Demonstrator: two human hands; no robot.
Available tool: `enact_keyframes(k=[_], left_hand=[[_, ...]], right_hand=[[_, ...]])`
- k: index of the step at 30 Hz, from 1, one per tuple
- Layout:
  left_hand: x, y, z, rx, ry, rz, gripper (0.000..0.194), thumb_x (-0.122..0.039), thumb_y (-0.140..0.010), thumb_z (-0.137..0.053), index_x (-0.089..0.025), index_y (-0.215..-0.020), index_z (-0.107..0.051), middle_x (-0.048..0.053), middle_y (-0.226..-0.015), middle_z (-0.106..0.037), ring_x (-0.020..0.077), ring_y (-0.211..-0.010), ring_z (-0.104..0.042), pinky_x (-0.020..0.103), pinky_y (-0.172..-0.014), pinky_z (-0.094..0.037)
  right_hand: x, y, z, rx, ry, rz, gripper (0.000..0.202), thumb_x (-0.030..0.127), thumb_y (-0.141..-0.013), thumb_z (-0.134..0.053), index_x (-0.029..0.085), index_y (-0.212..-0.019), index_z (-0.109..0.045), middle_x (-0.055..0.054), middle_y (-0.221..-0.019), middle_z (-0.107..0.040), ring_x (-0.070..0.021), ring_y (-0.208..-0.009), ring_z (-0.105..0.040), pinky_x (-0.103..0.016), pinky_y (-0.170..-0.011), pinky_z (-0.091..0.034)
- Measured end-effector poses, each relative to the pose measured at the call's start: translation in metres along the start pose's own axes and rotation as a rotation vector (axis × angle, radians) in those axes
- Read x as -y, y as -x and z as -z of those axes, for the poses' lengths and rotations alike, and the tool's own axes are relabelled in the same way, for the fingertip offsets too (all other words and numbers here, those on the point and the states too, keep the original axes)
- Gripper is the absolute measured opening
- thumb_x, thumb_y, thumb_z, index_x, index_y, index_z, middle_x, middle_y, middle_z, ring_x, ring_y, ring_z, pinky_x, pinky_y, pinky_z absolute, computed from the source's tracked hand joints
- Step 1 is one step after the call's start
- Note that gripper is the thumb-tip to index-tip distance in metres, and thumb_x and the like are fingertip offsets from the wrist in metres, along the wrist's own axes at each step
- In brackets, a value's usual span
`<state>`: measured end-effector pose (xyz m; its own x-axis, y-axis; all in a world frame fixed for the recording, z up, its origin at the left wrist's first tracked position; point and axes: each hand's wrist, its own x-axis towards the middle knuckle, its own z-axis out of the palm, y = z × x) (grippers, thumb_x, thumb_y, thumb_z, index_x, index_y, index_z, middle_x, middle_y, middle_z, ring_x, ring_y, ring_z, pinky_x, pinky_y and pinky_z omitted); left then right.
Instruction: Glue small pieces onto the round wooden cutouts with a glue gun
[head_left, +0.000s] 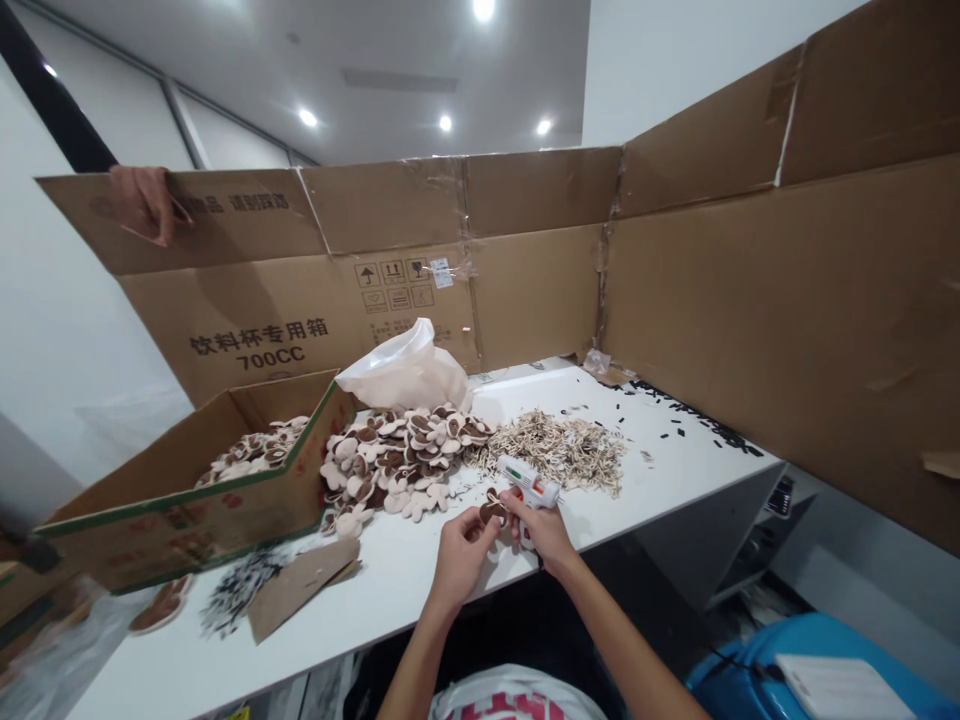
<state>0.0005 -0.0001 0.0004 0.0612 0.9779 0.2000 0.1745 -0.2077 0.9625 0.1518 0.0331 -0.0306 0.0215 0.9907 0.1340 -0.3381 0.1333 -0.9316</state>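
My left hand [461, 548] pinches a small brown felt-like piece [492, 510] with a pale edge, near the front edge of the table. Held in my right hand [546, 530] is a white hot glue gun [527, 480], with its body above the fingers. Fingertips of the right hand come close to the brown piece; whether they also grip it I cannot tell. Just beyond the hands lies a heap of short beige cord pieces [559, 450]. To its left spreads a pile of brown and cream flower-like fabric pieces [405, 455].
A cardboard tray [225, 530] of similar pieces stands at left, near dark strips [238, 590] and a cardboard scrap [304, 588]. A white plastic bag [409, 370] rests behind the pile. Tall cardboard walls [536, 285] enclose the table; another person's hand [146, 203] grips one.
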Motion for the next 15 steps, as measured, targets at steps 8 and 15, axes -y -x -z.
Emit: enact_keyframes(k=[8, 15], left_hand=[[-0.0006, 0.0007, -0.0004, -0.045, -0.005, -0.063, 0.048, -0.063, -0.076, -0.078, -0.015, -0.076, -0.076, 0.004, -0.066, -0.067, 0.0171, -0.062, -0.057, 0.026, -0.058, -0.044], [0.0005, 0.0016, 0.0004, -0.017, -0.023, -0.051, 0.045, -0.059, -0.079, -0.077, -0.015, -0.075, -0.075, 0.004, -0.067, -0.068, 0.0181, -0.064, -0.058, 0.026, -0.061, -0.044]], right_hand=[[0.0002, -0.0015, -0.0012, -0.001, 0.022, 0.022, 0.051, 0.066, -0.076, -0.085, 0.018, -0.08, -0.069, 0.0, -0.054, -0.057, -0.0165, -0.045, -0.052, -0.023, -0.044, -0.04], [-0.0046, 0.0004, 0.0001, 0.044, 0.041, 0.034, 0.053, 0.069, -0.08, -0.083, 0.018, -0.077, -0.068, -0.001, -0.055, -0.058, -0.0173, -0.047, -0.052, -0.025, -0.047, -0.042]])
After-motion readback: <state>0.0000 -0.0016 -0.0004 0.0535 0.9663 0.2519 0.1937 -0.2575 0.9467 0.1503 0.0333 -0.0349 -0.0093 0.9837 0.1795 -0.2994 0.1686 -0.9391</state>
